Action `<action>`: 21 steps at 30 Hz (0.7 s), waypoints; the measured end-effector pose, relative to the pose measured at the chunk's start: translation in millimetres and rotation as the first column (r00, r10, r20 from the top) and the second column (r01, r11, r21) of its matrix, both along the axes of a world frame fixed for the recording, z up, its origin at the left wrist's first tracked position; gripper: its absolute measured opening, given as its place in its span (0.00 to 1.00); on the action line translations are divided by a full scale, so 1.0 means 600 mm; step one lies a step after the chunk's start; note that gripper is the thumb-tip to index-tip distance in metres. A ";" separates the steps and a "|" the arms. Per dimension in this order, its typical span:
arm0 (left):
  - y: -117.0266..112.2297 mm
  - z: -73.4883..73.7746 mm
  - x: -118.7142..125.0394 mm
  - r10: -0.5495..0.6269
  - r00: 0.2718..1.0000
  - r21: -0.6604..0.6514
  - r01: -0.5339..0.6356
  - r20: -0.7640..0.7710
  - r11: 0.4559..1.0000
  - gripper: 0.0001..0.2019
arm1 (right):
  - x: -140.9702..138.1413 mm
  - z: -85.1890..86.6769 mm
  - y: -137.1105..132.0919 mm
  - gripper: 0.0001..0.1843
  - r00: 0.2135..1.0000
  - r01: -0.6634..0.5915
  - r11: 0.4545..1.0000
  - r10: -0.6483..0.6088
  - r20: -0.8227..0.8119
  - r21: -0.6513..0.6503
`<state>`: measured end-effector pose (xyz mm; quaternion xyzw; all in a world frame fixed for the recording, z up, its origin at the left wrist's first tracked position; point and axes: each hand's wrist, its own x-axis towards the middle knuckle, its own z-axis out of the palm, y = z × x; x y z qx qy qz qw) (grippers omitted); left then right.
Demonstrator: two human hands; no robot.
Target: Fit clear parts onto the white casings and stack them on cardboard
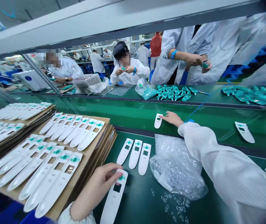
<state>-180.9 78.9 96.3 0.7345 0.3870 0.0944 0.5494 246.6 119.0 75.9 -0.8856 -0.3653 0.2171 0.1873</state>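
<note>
My left hand (98, 186) pinches the printed end of a white plastic casing (114, 202) between thumb and fingers; the casing has a square window and a green logo. It is tilted above the green bench. My right hand (173, 119) reaches forward over the green belt, one finger stretched onto the top edge of another white casing (157, 122) lying there. Three similar casings (136, 154) lie side by side on the bench between my hands. Below my right arm is a clear plastic bag (179, 174) of small transparent parts, with loose transparent pieces (175, 202) spilled in front.
Stacked cardboard sheets (100, 146) at left carry rows of white casings (53, 174). Another casing (245, 132) lies on the belt (128, 113) at right. Green parts (175, 92) cover the far bench, where co-workers in white coats handle pieces. A metal beam (100, 18) crosses overhead.
</note>
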 end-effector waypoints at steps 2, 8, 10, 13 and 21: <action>-0.007 -0.031 -0.005 -0.021 0.986 0.054 0.030 -0.168 0.998 0.11 | -0.004 -0.025 0.018 0.20 1.000 0.019 1.000 -0.019 -0.002 -0.001; -0.006 -0.059 0.008 0.102 0.947 0.278 -0.014 -0.304 0.961 0.07 | -0.015 -0.048 0.029 0.15 0.982 -0.013 0.996 0.029 -0.187 0.086; -0.016 -0.046 0.028 0.164 0.940 0.409 -0.028 -0.300 0.912 0.10 | -0.012 -0.039 0.022 0.14 0.960 -0.010 0.989 0.050 -0.275 0.145; -0.054 -0.035 0.105 -0.003 0.971 0.572 0.143 -0.239 0.808 0.13 | -0.012 -0.007 0.010 0.14 0.928 0.031 0.962 0.073 -0.365 0.271; -0.127 -0.080 0.327 -0.444 0.842 0.608 0.532 -0.306 0.590 0.10 | -0.050 0.122 -0.111 0.23 0.906 0.073 0.839 0.171 -0.388 0.540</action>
